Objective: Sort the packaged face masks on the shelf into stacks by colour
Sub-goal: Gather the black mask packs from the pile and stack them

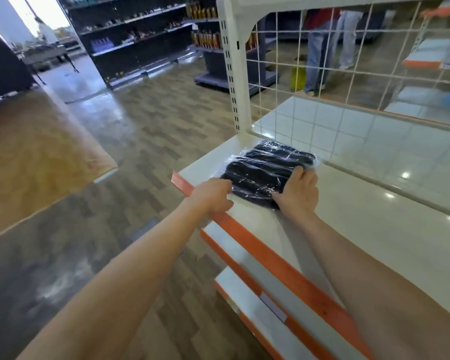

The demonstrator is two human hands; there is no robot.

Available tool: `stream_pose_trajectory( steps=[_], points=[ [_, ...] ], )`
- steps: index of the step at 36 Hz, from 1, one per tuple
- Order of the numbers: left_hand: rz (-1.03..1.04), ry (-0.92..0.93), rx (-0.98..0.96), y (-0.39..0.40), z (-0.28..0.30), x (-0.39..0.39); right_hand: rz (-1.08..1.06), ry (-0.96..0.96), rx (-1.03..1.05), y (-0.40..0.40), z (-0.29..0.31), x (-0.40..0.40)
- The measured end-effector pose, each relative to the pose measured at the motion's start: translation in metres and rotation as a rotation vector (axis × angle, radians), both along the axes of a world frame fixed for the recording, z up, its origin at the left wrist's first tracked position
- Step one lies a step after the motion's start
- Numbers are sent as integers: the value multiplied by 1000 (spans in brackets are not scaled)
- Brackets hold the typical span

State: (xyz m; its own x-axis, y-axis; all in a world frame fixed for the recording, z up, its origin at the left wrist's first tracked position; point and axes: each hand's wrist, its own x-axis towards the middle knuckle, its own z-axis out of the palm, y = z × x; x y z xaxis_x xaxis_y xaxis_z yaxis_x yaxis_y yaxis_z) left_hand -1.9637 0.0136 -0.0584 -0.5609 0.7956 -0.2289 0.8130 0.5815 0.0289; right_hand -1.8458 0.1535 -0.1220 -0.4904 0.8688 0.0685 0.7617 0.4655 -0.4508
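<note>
Black mask packs (268, 170) lay in clear plastic on the top white shelf (374, 219), near its left end, just in front of the wire grid back panel (348, 74). They looked like several packs side by side or stacked; I couldn't tell how many.

My right hand (298, 192) rested on the right near corner of the packs. Fingers were spread and lay fairly flat over the plastic, thumb along the near edge. It was pressing rather than gripping, not curled round anything.

My left hand (213, 197) sat at the left near edge of the packs, over the shelf's orange front strip (270, 253). Fingers bent downward, tips against the edge of the packs or the shelf top. I couldn't tell whether it pinched the plastic or only touched it.

Both forearms were bare and reached in from the near side of the packs.

Below the packs' shelf, two lower shelves with orange fronts stepped outward. Left of the packs, the floor was wood-pattern. Beyond the grid, behind the packs, a person in jeans (320, 48) stood. Far left of the packs, dark shelving (130, 35) held bottles.
</note>
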Motion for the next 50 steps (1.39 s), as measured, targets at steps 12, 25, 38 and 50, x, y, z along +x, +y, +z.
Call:
stream_pose_trajectory(
  steps=[12,25,38,50],
  points=[
    [-233,50,-9,42,28,61,299,-42,13,21,42,57],
    [-561,120,58,112,44,211,240,-235,145,40,82,259],
    [-877,-71,138,163,41,427,-210,-329,3,8,88,494],
    [-1030,-194,115,163,21,576,-511,-291,-119,-25,67,665]
  ],
)
